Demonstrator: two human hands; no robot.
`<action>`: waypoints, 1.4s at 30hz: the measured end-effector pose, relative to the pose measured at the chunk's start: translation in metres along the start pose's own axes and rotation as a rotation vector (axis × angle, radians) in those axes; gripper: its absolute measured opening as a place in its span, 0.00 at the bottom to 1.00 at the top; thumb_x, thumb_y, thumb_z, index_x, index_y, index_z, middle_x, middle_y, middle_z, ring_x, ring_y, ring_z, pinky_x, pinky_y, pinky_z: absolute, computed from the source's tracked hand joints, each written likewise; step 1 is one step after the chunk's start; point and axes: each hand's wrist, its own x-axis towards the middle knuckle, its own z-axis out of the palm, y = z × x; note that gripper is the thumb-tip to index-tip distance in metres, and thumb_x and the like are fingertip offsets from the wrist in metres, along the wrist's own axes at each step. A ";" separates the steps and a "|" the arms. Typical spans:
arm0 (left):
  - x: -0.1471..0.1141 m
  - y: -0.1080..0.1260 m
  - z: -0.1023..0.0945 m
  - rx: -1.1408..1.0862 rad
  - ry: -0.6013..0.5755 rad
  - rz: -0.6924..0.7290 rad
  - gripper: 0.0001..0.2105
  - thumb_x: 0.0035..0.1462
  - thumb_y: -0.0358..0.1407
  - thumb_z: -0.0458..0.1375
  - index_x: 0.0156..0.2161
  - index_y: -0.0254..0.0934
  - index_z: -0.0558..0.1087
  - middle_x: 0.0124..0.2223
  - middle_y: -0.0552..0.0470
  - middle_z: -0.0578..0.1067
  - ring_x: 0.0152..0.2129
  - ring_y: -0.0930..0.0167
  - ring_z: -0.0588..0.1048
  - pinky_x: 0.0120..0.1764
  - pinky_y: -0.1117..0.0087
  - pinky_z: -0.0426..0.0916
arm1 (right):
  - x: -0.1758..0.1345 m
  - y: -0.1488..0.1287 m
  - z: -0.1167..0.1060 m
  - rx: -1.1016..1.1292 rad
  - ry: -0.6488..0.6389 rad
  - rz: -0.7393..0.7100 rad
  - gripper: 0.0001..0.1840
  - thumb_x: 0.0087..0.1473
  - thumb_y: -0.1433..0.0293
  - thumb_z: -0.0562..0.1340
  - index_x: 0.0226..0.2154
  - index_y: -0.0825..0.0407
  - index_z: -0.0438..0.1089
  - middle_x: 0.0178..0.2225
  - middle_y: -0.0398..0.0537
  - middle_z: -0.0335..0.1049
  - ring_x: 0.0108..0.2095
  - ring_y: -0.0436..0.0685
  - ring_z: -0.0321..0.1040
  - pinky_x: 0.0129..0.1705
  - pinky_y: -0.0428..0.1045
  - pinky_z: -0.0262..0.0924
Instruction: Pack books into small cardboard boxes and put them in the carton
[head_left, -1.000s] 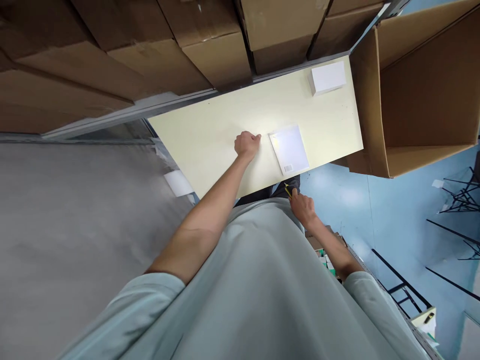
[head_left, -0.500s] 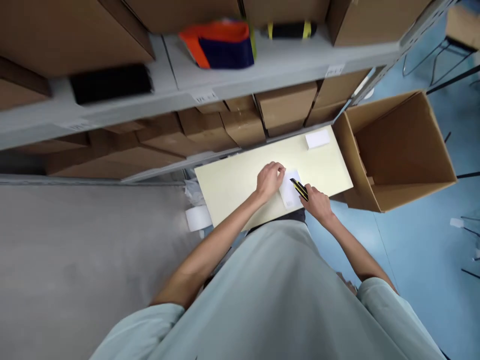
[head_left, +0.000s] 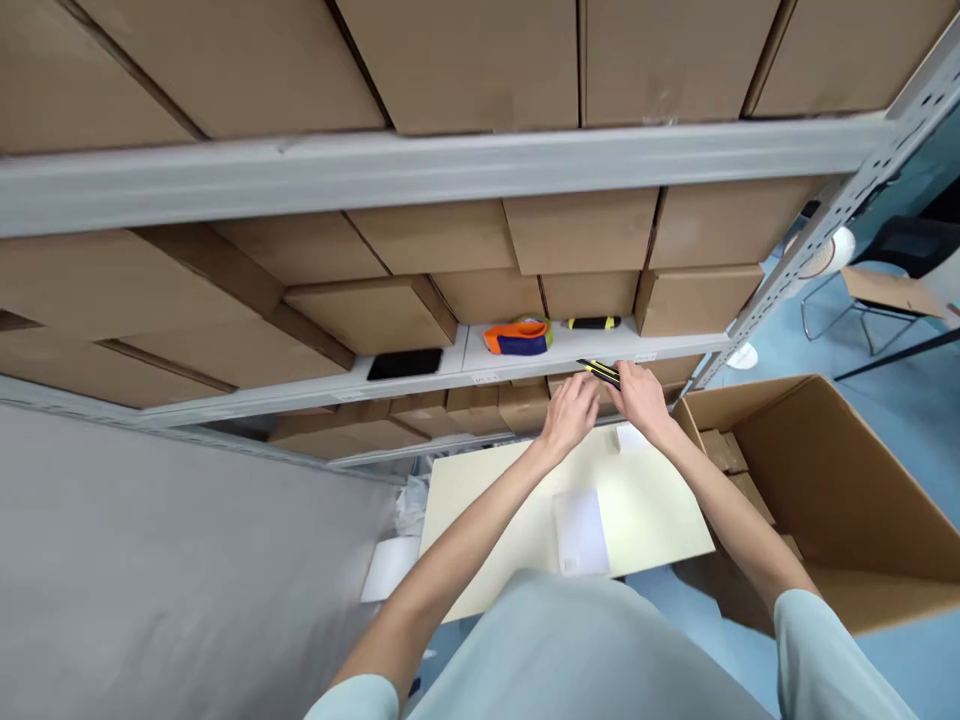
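Note:
My right hand [head_left: 639, 398] is closed around a black-and-yellow box cutter [head_left: 602, 374], whose tip points left. Close beside it, below the tip of the cutter, is my left hand [head_left: 571, 412]. Its fingers are bent and drawn together; whatever may be between them is hidden. Both hands are raised in front of the shelf edge, above the far side of a pale yellow board [head_left: 487, 500]. A white rectangular pad or box [head_left: 581, 535] with a small printed mark lies on the board, nearer my body. Behind my right wrist sits a small white block [head_left: 630, 438].
The grey shelf [head_left: 472, 350] holds an orange-and-blue tape dispenser-like item [head_left: 517, 337], another black-and-yellow tool [head_left: 592, 323], a black flat object [head_left: 405, 364] and several cardboard boxes [head_left: 577, 230]. A large open carton [head_left: 847, 500] stands right, with smaller boxes inside. A white roll [head_left: 391, 568] lies left.
Both hands have moved forward off the white pad toward the shelf, the box cutter still in my right hand. The view has tilted up, showing more shelving.

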 end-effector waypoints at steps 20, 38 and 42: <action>-0.020 -0.029 0.034 0.107 -0.031 -0.270 0.16 0.69 0.33 0.57 0.59 0.39 0.77 0.61 0.40 0.76 0.56 0.56 0.75 0.59 0.53 0.73 | 0.129 0.047 0.052 0.070 -0.047 -0.229 0.20 0.69 0.76 0.54 0.57 0.58 0.74 0.58 0.69 0.74 0.58 0.71 0.68 0.63 0.62 0.55; -0.288 0.015 0.167 -0.218 -0.739 -1.080 0.15 0.67 0.37 0.61 0.56 0.33 0.76 0.61 0.35 0.75 0.56 0.57 0.78 0.61 0.62 0.69 | -0.233 0.029 0.254 0.775 -0.667 0.380 0.15 0.64 0.66 0.61 0.51 0.51 0.72 0.54 0.59 0.78 0.48 0.65 0.81 0.54 0.60 0.74; -0.283 0.018 0.190 -0.200 -0.715 -1.169 0.18 0.67 0.42 0.61 0.56 0.33 0.74 0.64 0.33 0.72 0.57 0.56 0.78 0.61 0.61 0.69 | -0.248 0.019 0.267 0.804 -0.746 0.514 0.15 0.65 0.65 0.61 0.52 0.49 0.71 0.56 0.58 0.78 0.50 0.63 0.81 0.55 0.58 0.75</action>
